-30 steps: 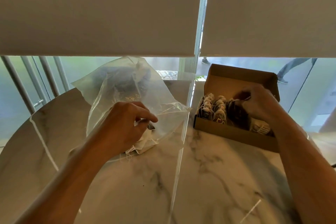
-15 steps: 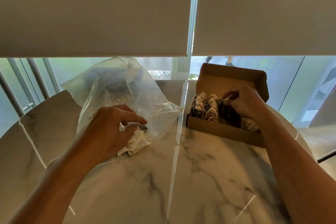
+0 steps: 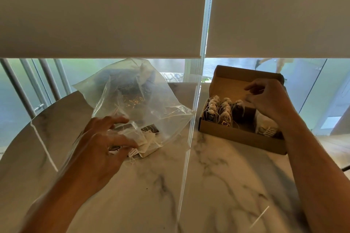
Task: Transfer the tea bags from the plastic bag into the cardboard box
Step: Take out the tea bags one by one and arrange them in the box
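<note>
Item: small white paper tea bags [image 3: 219, 111] with white strings and printed tags, dark leaf showing through. Location: two tidy upright rows at the left end of an open brown cardboard box [image 3: 240, 136] with its lid flap raised behind; a further dark tea bag [image 3: 239, 108] stands beside the rows.

Item: loose tea bags [image 3: 144, 138], pale and flat, strings tangled, heaped inside the mouth of a crumpled clear plastic bag [image 3: 132, 98] that lies on the white marble-patterned desk [image 3: 208, 185], left of the box and apart from it. Dark contents show dimly further inside the bag.

Left hand [image 3: 106, 143]: grip spread wide, fingers extended over the loose heap at the bag mouth, fingertips touching or just above it; blurred, nothing clasped.

Right hand [image 3: 269, 100]: above the box interior, fingers curled with thumb and forefinger drawn together near the top of the dark tea bag; whether the grip holds its string cannot be told.
</note>
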